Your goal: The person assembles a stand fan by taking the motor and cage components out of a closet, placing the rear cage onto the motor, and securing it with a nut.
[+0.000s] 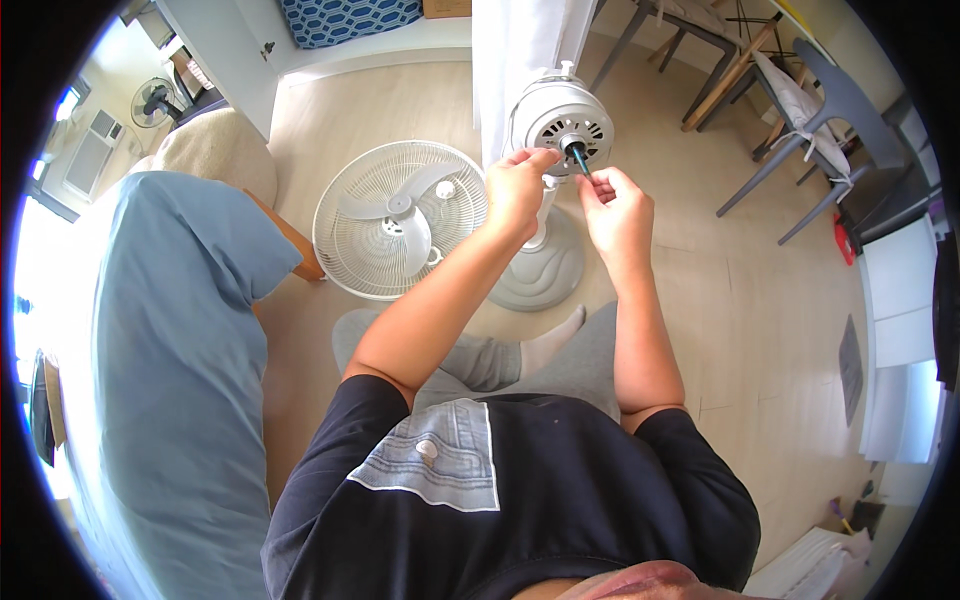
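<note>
Grip: our right hand (620, 205) pinches the near end of a dark slim rod (582, 160) between thumb and fingers.
Rod: it lies far and slightly left of those fingertips, its long axis running from near right to far left, toward the middle of the motor housing (550, 108).
Left hand (515, 190): we have its fingers gathered just left of the rod, by the housing's front; we cannot tell what they grasp.
Nearer hand: our right, on the rod.
Stand base (540, 280): on the floor, near side of the housing.
Fan guard (335, 245): left of the base, blades (400, 207) over it.
</note>
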`<state>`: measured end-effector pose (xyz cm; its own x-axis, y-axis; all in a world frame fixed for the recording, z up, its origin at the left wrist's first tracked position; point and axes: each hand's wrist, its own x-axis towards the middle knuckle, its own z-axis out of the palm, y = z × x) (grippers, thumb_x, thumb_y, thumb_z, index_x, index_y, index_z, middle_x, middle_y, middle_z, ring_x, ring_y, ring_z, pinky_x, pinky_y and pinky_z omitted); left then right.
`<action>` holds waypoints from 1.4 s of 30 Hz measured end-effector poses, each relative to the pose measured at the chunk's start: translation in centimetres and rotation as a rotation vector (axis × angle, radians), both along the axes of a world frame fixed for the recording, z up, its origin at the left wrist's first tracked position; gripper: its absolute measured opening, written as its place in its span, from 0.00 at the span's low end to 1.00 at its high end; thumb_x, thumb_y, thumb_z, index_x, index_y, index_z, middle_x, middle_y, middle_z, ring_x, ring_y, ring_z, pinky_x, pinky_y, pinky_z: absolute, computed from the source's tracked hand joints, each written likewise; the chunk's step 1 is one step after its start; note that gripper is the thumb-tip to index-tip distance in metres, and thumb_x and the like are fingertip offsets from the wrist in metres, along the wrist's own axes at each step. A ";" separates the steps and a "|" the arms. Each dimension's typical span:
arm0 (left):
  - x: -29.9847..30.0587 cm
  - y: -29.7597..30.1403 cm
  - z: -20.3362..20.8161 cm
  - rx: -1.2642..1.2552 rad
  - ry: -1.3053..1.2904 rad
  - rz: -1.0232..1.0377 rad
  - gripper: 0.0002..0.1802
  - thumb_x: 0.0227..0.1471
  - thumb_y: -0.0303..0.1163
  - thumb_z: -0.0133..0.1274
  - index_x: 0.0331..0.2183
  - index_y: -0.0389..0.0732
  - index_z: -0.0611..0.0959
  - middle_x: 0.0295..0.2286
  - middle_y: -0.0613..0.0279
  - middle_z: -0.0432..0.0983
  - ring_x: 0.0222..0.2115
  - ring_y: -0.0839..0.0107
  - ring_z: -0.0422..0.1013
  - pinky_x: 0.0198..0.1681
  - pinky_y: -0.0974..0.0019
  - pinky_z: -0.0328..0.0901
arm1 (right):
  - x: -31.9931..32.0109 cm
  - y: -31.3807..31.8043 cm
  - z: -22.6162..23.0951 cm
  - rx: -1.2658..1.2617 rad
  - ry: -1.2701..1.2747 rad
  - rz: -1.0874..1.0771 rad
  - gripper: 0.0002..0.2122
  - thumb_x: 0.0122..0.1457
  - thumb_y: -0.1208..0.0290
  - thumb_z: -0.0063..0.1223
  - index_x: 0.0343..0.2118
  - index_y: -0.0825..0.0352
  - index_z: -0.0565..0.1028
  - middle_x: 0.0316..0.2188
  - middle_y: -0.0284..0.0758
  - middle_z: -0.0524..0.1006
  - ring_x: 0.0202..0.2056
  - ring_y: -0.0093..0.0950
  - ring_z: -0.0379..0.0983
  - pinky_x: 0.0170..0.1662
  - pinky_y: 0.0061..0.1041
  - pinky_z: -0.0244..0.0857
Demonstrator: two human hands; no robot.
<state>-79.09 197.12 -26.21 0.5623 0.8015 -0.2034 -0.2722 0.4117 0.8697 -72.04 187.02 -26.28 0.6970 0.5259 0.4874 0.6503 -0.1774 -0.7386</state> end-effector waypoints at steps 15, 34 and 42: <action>-0.2 0.6 1.0 0.063 -0.032 0.001 0.06 0.42 0.26 0.56 0.26 0.34 0.80 0.22 0.66 0.73 0.22 0.81 0.62 0.25 0.76 0.55 | 0.0 0.2 -0.3 0.071 -0.088 -0.025 0.06 0.50 0.75 0.58 0.24 0.71 0.74 0.18 0.35 0.76 0.19 0.21 0.72 0.24 0.19 0.65; -2.7 0.8 3.1 0.183 -0.143 0.049 0.07 0.44 0.31 0.57 0.26 0.37 0.82 0.18 0.74 0.68 0.16 0.85 0.55 0.21 0.79 0.52 | 0.0 0.7 -1.6 0.251 0.152 0.032 0.06 0.49 0.78 0.58 0.28 0.71 0.73 0.21 0.33 0.76 0.23 0.18 0.71 0.29 0.16 0.67; -0.3 1.8 -0.4 0.581 0.361 -0.114 0.19 0.46 0.42 0.56 0.27 0.32 0.82 0.18 0.62 0.74 0.18 0.78 0.66 0.22 0.73 0.61 | -0.6 0.9 -1.2 0.269 0.097 0.045 0.06 0.48 0.79 0.58 0.29 0.71 0.74 0.22 0.35 0.76 0.23 0.20 0.73 0.29 0.19 0.68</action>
<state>-79.43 198.90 -26.59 0.6274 0.7770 0.0509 0.0932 -0.1398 0.9858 -72.60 187.95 -27.50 0.7259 0.4184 0.5459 0.5771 0.0612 -0.8144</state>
